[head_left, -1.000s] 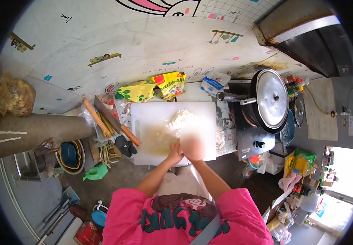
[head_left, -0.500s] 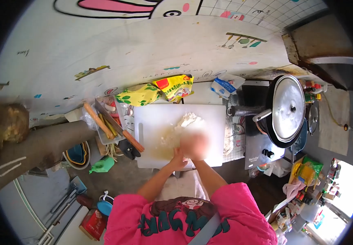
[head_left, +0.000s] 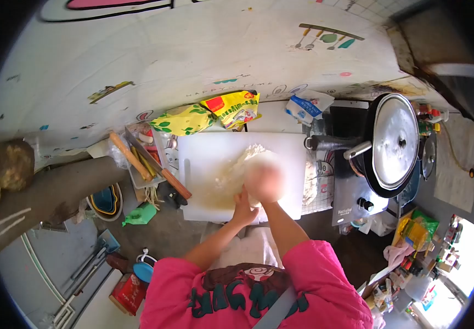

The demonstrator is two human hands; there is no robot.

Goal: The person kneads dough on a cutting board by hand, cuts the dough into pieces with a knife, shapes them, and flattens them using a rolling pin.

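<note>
Loose flour (head_left: 252,153) lies heaped and smeared on a white cutting board (head_left: 204,164). My right hand (head_left: 265,181) is over the board at the flour's near edge. A round blur covers it, so its fingers cannot be made out. Close beside its wrist, my left hand (head_left: 244,209) is at the board's near edge with its fingers curled in. Whatever is in or under those fingers is hidden. A small pale patch shows between the two wrists; I cannot tell whether it is dough.
Left of the board, a cleaver (head_left: 157,164) and a rolling pin (head_left: 130,156) rest across a plastic container. Yellow bags (head_left: 231,109) and a blue-white packet (head_left: 306,107) stand behind. To the right, a lidded pan (head_left: 395,141) sits on a cooktop (head_left: 352,200).
Both hands have shifted slightly up and to the right, staying close together over the board. The whole view has tilted a little. The flour heap looks partly more covered by the blurred right hand.
</note>
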